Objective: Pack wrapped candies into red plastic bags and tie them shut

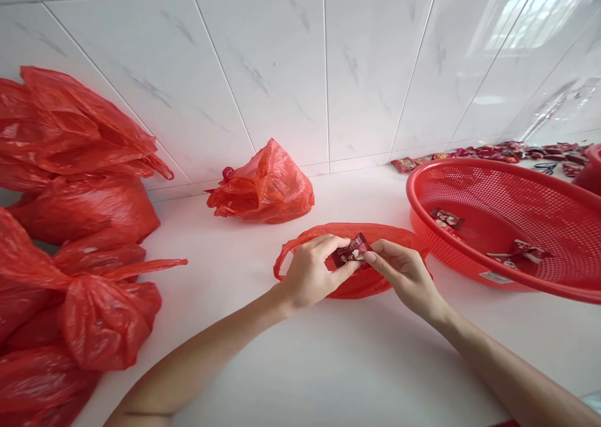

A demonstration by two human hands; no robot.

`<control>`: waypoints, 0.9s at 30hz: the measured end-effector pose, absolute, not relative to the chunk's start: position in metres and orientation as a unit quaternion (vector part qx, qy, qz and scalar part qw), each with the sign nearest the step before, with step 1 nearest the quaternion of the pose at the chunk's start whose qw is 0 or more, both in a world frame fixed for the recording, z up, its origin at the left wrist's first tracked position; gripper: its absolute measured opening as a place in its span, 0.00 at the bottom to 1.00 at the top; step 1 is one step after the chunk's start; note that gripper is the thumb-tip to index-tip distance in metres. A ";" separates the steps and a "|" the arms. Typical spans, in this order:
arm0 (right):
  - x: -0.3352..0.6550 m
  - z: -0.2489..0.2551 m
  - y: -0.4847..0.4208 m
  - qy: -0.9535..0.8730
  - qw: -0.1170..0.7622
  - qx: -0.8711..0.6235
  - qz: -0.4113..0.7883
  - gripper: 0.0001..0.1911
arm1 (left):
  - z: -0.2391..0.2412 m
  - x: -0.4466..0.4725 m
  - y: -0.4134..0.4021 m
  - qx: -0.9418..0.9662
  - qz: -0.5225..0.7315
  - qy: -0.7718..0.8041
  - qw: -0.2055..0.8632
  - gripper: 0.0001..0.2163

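A small dark red candy packet [353,252] with pale print is held between my two hands, over a red plastic bag [361,289] lying on the white counter. My left hand [312,267] grips the packet's left side between thumb and fingers. At its right end, my right hand [404,273] pinches the edge with thumb and forefinger, the other fingers curled. The bag's rim and handle loop show around my hands; most of its inside is hidden behind them.
A red perforated basket [507,183] at the right holds several packets. Behind it, many small packets [498,153] and dark-handled scissors [545,167] lie along the tiled wall. A crumpled red bag [267,189] stands at the back; filled red bags [84,226] are piled left.
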State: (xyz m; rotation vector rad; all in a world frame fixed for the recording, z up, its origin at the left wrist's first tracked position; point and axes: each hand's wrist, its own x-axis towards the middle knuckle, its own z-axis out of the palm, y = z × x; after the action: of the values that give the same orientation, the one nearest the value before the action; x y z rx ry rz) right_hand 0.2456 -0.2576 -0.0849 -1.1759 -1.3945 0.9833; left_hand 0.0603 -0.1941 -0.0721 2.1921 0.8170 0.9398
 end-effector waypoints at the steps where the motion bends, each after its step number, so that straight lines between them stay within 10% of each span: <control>1: 0.246 -0.084 -0.258 -0.578 0.512 -0.490 0.405 0.16 | -0.069 0.060 -0.194 0.825 0.349 0.309 0.320 0.06; 13: 0.248 -0.086 -0.258 -0.594 0.507 -0.470 0.411 0.13 | -0.058 0.060 -0.187 0.663 0.302 0.296 0.618 0.12; 27: 0.244 -0.076 -0.262 -0.527 0.562 -0.473 0.428 0.15 | -0.068 0.061 -0.193 0.645 0.316 0.291 0.632 0.18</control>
State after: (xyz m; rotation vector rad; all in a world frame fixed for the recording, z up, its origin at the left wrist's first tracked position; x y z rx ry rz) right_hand 0.2440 -0.2623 -0.0759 -1.1144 -1.2412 1.0082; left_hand 0.0615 -0.1925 -0.0682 1.4753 0.6658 0.7241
